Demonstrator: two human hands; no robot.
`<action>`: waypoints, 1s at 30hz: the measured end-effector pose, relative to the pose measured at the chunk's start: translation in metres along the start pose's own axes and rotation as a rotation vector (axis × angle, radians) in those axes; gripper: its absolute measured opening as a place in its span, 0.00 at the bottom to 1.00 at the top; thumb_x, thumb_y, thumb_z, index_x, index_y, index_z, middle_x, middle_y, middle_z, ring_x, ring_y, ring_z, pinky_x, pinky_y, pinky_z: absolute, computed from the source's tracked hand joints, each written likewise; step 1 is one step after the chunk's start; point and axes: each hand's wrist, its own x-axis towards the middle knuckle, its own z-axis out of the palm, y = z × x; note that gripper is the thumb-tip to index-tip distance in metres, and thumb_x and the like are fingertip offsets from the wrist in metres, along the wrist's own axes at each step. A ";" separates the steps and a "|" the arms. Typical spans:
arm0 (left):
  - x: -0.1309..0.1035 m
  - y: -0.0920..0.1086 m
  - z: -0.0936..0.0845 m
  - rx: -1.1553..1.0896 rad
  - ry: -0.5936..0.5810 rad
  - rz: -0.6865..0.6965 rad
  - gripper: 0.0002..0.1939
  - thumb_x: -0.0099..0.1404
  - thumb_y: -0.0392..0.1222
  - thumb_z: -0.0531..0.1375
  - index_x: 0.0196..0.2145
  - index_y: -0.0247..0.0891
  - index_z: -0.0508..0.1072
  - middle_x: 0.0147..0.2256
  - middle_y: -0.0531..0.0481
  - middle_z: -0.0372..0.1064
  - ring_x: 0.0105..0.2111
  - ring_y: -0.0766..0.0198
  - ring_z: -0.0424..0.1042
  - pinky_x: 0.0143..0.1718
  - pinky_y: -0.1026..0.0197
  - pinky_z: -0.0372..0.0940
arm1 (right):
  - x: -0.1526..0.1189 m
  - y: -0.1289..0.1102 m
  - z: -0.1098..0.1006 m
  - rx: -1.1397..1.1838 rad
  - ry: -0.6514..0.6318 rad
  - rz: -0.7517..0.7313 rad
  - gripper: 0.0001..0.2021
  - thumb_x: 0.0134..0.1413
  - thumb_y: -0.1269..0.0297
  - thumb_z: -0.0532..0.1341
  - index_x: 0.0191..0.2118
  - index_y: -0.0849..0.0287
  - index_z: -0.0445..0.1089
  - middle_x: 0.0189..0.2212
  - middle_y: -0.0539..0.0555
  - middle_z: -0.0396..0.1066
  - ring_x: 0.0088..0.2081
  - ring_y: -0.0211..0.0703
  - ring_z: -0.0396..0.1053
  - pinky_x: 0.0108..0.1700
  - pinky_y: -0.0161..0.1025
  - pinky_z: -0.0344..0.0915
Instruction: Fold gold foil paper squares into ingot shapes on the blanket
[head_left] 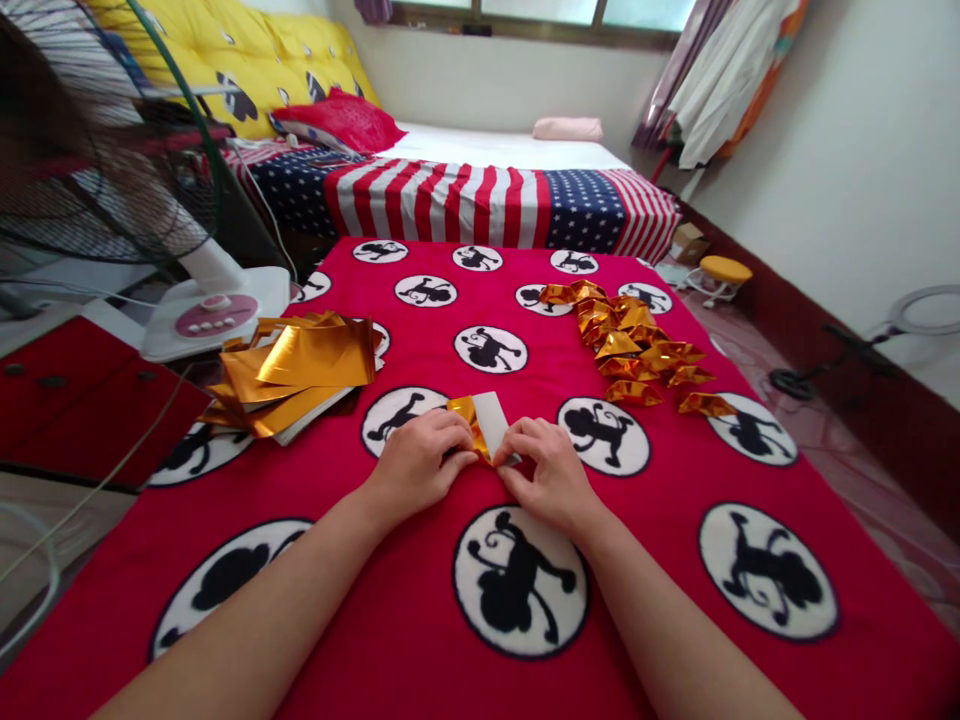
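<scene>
Left hand [424,456] and right hand [549,474] pinch a part-folded paper [491,420]; folded pieces [619,346] lie at two o'clock, unfolded sheets [315,356] at ten.

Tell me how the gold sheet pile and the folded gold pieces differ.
The gold sheet pile is flat; the folded gold pieces are puffed and pointed. The gold sheet pile lies stacked at the left; the folded gold pieces spread in a loose cluster at the right. Both look shiny.

2 arms [296,600] forward, fingers [528,440] curled.
</scene>
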 end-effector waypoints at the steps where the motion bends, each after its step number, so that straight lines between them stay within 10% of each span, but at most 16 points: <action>1: 0.000 0.000 0.000 -0.003 0.000 -0.008 0.04 0.64 0.37 0.59 0.31 0.39 0.73 0.37 0.49 0.73 0.41 0.60 0.70 0.43 0.58 0.65 | 0.000 -0.001 0.000 0.001 -0.001 0.004 0.06 0.46 0.75 0.64 0.29 0.55 0.72 0.33 0.49 0.69 0.38 0.42 0.63 0.43 0.41 0.55; 30: 0.008 -0.002 0.012 -0.098 0.136 -0.117 0.07 0.58 0.38 0.65 0.24 0.38 0.73 0.34 0.50 0.69 0.36 0.63 0.69 0.39 0.58 0.65 | 0.000 -0.013 0.013 -0.101 0.125 0.060 0.08 0.48 0.72 0.64 0.23 0.57 0.67 0.30 0.51 0.67 0.35 0.43 0.63 0.40 0.43 0.56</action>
